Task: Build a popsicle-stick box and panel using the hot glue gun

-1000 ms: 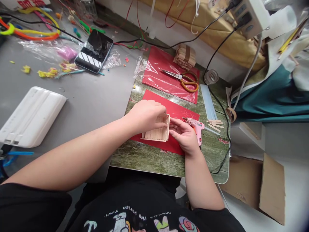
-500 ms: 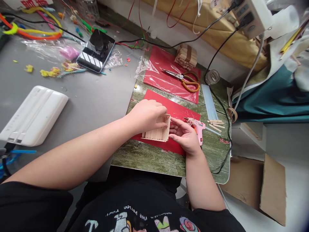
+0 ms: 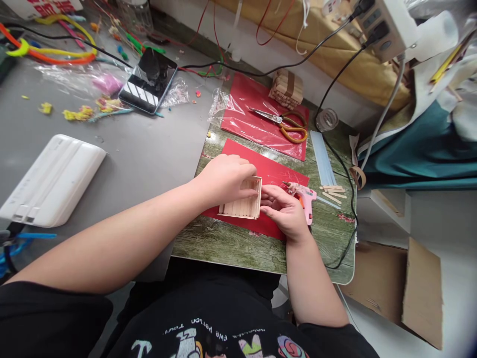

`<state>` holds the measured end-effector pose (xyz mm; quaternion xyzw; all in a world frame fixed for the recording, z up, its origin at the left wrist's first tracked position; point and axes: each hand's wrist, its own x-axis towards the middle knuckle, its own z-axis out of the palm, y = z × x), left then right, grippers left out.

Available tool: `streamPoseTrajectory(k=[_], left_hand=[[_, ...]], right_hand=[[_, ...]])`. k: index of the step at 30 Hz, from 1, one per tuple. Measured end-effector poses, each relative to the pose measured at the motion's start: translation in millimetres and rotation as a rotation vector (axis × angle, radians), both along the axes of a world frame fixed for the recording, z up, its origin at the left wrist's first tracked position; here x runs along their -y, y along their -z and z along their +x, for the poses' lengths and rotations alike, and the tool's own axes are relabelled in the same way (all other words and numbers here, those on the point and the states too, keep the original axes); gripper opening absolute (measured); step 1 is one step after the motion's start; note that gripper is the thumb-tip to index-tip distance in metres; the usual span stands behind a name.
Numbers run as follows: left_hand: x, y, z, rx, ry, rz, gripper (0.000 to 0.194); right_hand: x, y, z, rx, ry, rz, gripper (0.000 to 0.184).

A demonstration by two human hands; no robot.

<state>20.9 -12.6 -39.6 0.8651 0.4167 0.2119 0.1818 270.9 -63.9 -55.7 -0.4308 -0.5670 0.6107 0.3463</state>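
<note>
A small tray made of wooden craft sticks (image 3: 243, 205) lies on a red sheet (image 3: 278, 171) on the green wood-patterned board. My left hand (image 3: 223, 178) covers its far side, fingers curled over the raised rim and gripping it. My right hand (image 3: 285, 209) presses its fingers against the tray's right wall, fingers held together. A pink glue gun (image 3: 306, 197) lies just beyond my right hand, touching neither hand.
Loose craft sticks (image 3: 333, 191) and clear glue sticks (image 3: 322, 158) lie right of the gun. Orange-handled scissors (image 3: 288, 124) rest on a second red sheet in plastic, beside a bundle of sticks (image 3: 286, 88). A phone (image 3: 148, 81), a white case (image 3: 52, 179) and pipe cleaners sit left. A black cable runs along the right edge.
My right hand's fingers have closed in slightly against the tray's right wall. The left hand and the tray stay in place.
</note>
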Motion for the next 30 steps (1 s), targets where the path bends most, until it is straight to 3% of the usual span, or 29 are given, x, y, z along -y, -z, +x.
streamPoseTrajectory(k=[7, 15, 30], left_hand=[[-0.3, -0.6, -1.1, -0.008, 0.0, -0.008, 0.033], [-0.4, 0.6, -1.8, -0.006, 0.002, -0.001, 0.033], [-1.0, 1.3, -1.7, -0.005, 0.007, 0.002, 0.032]], right_hand=[[4.5, -1.7, 0.1, 0.04, 0.072, 0.018, 0.039], [1.0, -4.4, 2.5, 0.173, 0.033, 0.158, 0.028], [0.1, -2.9, 3.2, 0.225, 0.037, 0.188, 0.024]])
